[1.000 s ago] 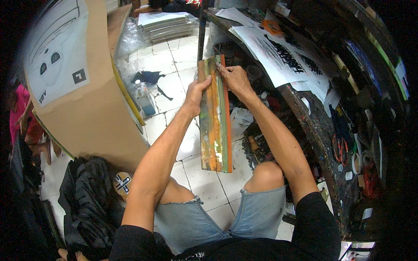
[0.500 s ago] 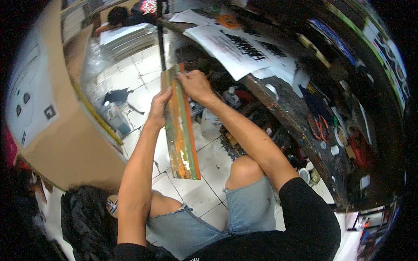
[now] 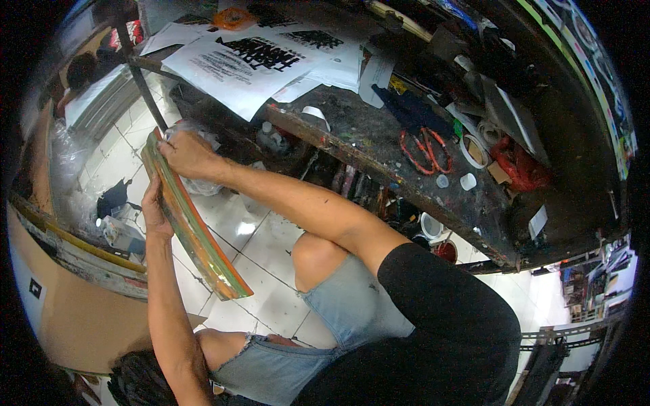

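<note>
A long, paint-stained squeegee (image 3: 203, 247), with an orange strip along one edge and green and brown bands, slants across the left of the view. My left hand (image 3: 154, 206) is closed around its left edge, palm and fingers partly behind it. At its far end, my right hand (image 3: 188, 154) is curled in a pinch on the right edge. The fingertips are small and partly hidden there. The squeegee's near end hangs free above the white tiled floor (image 3: 267, 267), in front of my knees.
A dark workbench (image 3: 352, 128) runs along the right, bearing printed sheets (image 3: 237, 68), orange-handled scissors (image 3: 426, 152), an orange tape roll (image 3: 233, 18) and small cups. Beneath it are bottles and jars. At left stand a cardboard sheet (image 3: 81, 314) and a white container (image 3: 120, 233). Another person (image 3: 80, 71) is at far left.
My view has swung right, so the hands and squeegee appear farther left and more of the bench shows. The squeegee leans more diagonally. Both hands remain at its far part.
</note>
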The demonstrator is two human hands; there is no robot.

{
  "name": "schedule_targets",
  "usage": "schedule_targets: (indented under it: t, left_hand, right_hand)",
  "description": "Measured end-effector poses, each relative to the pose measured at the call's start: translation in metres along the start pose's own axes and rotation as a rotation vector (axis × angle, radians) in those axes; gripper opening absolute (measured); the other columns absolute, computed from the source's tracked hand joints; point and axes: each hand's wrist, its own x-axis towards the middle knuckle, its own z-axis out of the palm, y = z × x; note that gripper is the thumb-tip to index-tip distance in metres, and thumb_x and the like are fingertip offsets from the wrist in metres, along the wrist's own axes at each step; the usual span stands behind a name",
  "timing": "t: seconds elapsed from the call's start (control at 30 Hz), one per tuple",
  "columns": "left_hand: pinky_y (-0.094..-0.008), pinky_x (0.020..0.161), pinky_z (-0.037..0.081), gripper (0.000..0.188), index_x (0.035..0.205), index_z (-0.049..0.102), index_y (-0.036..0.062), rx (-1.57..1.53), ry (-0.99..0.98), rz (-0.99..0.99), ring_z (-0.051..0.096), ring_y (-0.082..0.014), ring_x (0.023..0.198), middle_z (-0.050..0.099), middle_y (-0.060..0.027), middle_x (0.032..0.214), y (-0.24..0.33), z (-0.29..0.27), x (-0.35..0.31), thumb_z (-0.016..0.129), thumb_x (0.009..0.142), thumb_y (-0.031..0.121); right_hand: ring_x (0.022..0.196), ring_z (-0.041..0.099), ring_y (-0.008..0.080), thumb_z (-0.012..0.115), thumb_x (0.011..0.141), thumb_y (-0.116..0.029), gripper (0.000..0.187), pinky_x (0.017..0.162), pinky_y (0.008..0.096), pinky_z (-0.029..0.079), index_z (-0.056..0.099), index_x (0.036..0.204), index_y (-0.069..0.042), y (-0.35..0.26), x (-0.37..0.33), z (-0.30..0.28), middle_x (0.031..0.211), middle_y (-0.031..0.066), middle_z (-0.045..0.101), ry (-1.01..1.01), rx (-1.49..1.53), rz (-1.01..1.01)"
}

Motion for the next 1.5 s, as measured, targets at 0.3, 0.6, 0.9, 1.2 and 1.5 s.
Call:
schedule_targets:
  t: [0.3, 0.6, 0.9, 1.2, 1.5]
  left_hand:
    - [-0.0331, 0.076, 0.052, 0.038, 0.119, 0.058, 0.0060, -0.178, 0.149, -0.031, 0.062, -0.0202, 0.087, 0.065, -0.0060, 0.101, -0.026, -0.001, -0.029, 0.051, 0.096, 0.036]
    - [-0.0397, 0.090, 0.046, 0.046, 0.125, 0.053, 0.0076, -0.459, 0.529, -0.198, 0.057, -0.0239, 0.102, 0.061, -0.0066, 0.111, -0.005, 0.099, -0.170, 0.048, 0.096, 0.043]
    - [-0.0447, 0.102, 0.037, 0.056, 0.134, 0.048, 0.0114, -0.342, 0.706, -0.208, 0.048, -0.0276, 0.119, 0.053, -0.0077, 0.131, 0.141, 0.238, -0.235, 0.047, 0.094, 0.052]
    - [-0.0453, 0.104, 0.036, 0.052, 0.132, 0.050, 0.0101, -0.068, 0.710, -0.238, 0.050, -0.0257, 0.117, 0.054, -0.0053, 0.130, 0.242, 0.331, -0.265, 0.049, 0.096, 0.047]
    - [-0.0524, 0.106, 0.036, 0.056, 0.134, 0.047, 0.0097, -0.184, 0.776, -0.296, 0.045, -0.0311, 0.126, 0.049, -0.0103, 0.136, 0.315, 0.309, -0.283, 0.037, 0.098, 0.051]
  right_hand:
    - [0.061, 0.059, 0.0202, 0.051, 0.092, -0.042, 0.051, 0.056, 0.0415, 0.045, 0.063, 0.082, 0.007, 0.005, -0.036, 0.006, 0.067, 0.0231, 0.060, -0.271, 0.099, 0.356]
    - [0.066, 0.062, 0.0175, 0.061, 0.089, -0.035, 0.036, 0.062, 0.0334, 0.050, 0.067, 0.100, -0.001, -0.148, -0.132, -0.120, 0.078, 0.0129, 0.068, -0.614, 0.265, 0.666]
    - [0.086, 0.066, 0.0230, 0.067, 0.083, -0.042, 0.044, 0.077, 0.0352, 0.050, 0.068, 0.106, -0.005, -0.320, -0.116, -0.273, 0.097, 0.0143, 0.070, -0.768, 0.123, 0.650]
    - [0.081, 0.065, 0.0245, 0.071, 0.081, -0.036, 0.043, 0.074, 0.0370, 0.050, 0.066, 0.102, 0.001, -0.397, -0.139, -0.337, 0.089, 0.0177, 0.069, -0.691, -0.066, 0.695]
    - [0.096, 0.065, 0.0307, 0.067, 0.079, -0.052, 0.057, 0.082, 0.0412, 0.051, 0.066, 0.109, -0.004, -0.423, -0.163, -0.376, 0.102, 0.0171, 0.068, -0.348, -0.012, 0.743]
